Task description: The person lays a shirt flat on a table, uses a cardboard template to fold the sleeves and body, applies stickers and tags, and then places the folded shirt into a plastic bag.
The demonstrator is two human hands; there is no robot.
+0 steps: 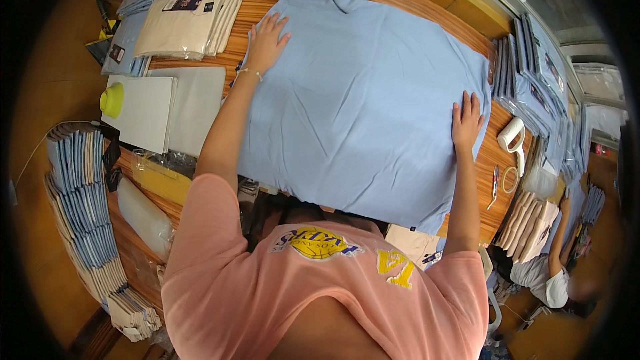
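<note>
A light blue hooded garment [363,93] lies spread flat over a wooden table [490,153], its hood at the far end. My left hand [267,41] rests flat on the garment's far left corner, fingers spread. My right hand [467,123] presses flat on its right edge, fingers apart. Neither hand holds anything. A thin bracelet sits on my left wrist.
Folded cream garments [190,23] and grey boards [170,107] lie at the left, with a yellow-green object [112,100]. Stacks of bagged blue garments stand at the left [83,200] and right [533,80]. A tape dispenser [513,137] lies at the right. Another person [553,273] sits at lower right.
</note>
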